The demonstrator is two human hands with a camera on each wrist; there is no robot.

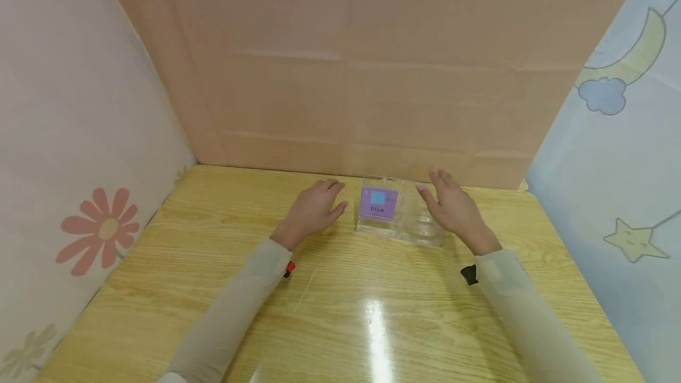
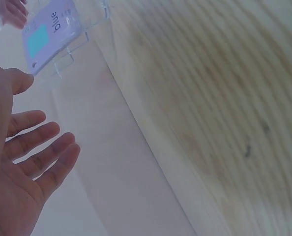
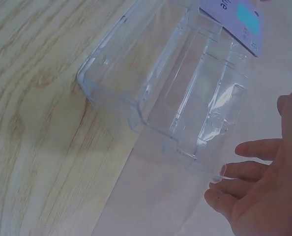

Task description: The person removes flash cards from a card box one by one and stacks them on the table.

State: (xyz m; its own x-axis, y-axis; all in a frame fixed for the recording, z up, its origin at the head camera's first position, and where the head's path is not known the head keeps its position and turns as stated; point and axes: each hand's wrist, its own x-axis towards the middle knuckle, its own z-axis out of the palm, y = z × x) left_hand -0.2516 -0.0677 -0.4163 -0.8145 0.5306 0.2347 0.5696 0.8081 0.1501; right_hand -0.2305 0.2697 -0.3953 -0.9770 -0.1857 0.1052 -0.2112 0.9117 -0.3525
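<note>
- A bump from the right hand (image 1: 453, 208) might slide the clear stand (image 1: 406, 217) or shake out the purple card (image 1: 378, 203) on its left side.
- That hand and the left hand (image 1: 313, 207) are spread, gripping nothing; I can't tell if the right touches the stand.
- The stand sits near the brown wall (image 1: 346, 93); the table (image 1: 431, 312) has more room in front.

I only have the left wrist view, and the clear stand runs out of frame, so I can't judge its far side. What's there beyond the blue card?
Observer: The head view shows another see-through section of the clear stand, to the right of the card.
Operator: And how are the fingers of the right hand?
Observer: In the right wrist view, the right hand has its fingers loosely extended beside the stand; whether they touch it, I can't tell.
</note>
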